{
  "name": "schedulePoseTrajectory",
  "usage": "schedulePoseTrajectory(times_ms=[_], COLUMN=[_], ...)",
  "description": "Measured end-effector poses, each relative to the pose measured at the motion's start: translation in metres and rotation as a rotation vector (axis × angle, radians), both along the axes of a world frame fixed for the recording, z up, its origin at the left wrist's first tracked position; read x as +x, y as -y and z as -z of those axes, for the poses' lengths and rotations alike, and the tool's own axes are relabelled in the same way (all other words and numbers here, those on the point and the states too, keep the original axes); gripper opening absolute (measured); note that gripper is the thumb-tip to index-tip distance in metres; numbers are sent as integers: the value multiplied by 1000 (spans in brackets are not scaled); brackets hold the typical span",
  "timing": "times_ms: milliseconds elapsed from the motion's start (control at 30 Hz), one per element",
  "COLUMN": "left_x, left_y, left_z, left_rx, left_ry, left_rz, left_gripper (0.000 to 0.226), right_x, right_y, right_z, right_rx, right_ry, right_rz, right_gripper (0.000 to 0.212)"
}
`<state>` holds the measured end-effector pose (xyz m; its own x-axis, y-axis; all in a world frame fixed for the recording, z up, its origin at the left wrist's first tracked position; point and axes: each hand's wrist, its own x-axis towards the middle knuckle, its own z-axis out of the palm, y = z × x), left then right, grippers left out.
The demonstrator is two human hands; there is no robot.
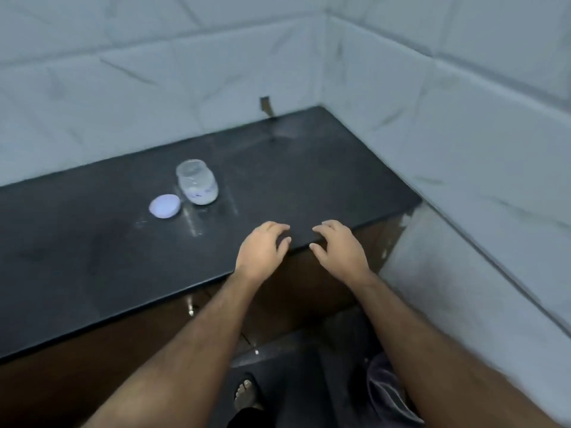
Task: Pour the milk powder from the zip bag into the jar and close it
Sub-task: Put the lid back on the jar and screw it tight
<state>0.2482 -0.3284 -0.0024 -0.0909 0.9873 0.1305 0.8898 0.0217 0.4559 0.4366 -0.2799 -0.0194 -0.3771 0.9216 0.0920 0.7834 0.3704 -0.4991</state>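
A small clear glass jar [197,182] stands upright and uncovered on the black counter [92,257], with white powder in its lower part. Its round white lid [164,206] lies flat on the counter just left of it. My left hand [262,248] and my right hand [338,247] hover side by side over the counter's front edge, to the right of and nearer than the jar. Both hands are empty, fingers curled and apart. No zip bag is in view.
White marble-look tiled walls enclose the counter at the back and on the right [463,134]. Brown cabinet fronts [154,344] run under the counter. A sandalled foot [245,395] stands on the dark floor below.
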Motion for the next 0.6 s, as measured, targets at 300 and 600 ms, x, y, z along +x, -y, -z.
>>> schedulePoseTrajectory(times_ms=[300, 600], left_x=[-177, -288], left_y=[-15, -37], left_z=[-29, -18], left_rx=[54, -59], left_ry=[60, 128], left_rz=[-263, -394], left_gripper=[32, 37], right_x=[-173, -274], right_y=[-56, -105], right_z=[-39, -40], right_rx=[-27, -268], right_ry=[-51, -232], right_rz=[-221, -60], right_gripper=[40, 58])
